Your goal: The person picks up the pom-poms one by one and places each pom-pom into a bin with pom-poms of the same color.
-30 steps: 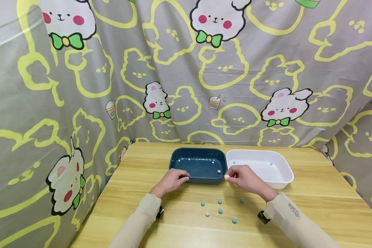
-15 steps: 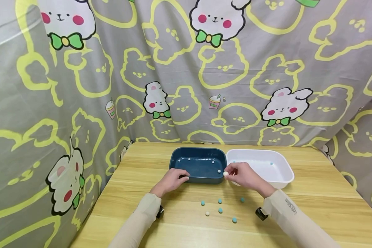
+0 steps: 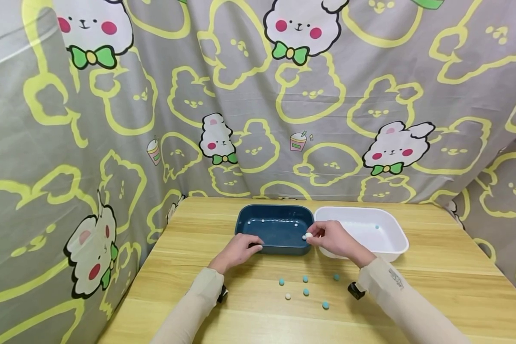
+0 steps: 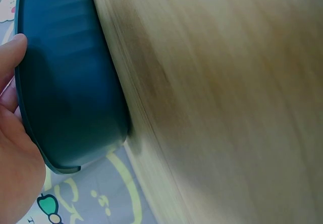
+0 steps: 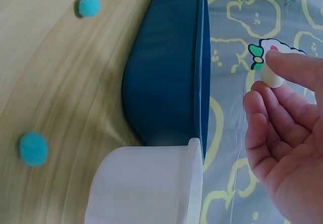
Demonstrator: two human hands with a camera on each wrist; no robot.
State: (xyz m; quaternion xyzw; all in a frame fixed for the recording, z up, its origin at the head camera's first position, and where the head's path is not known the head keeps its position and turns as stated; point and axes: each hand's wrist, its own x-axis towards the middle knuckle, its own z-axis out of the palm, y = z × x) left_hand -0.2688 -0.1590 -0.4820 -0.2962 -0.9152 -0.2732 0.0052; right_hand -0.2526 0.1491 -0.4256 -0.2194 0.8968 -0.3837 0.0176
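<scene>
My right hand (image 3: pixel 335 239) pinches a small white pom-pom (image 5: pixel 271 77) between thumb and fingertips, over the right end of a dark blue basin (image 3: pixel 279 249). Several white pom-poms, among them one near the back right (image 3: pixel 295 225), lie inside that basin. On its near left rim my left hand (image 3: pixel 237 249) grips the edge; the left wrist view shows the thumb (image 4: pixel 19 45) at the rim and the other fingers behind it. A white basin (image 3: pixel 389 216) stands right beside the blue one, with a blue pom-pom (image 3: pixel 377 227) visible inside.
Several blue pom-poms, one of them nearest the front (image 3: pixel 325 305), and a single white pom-pom (image 3: pixel 288 296) lie loose on the wooden table (image 3: pixel 167 286) before the basins. A patterned grey curtain (image 3: pixel 258 105) hangs behind and along the sides.
My right hand has moved left and slightly away from me, carrying the white pom-pom from beside the blue basin's corner to over its right end. The left hand has stayed on the rim.
</scene>
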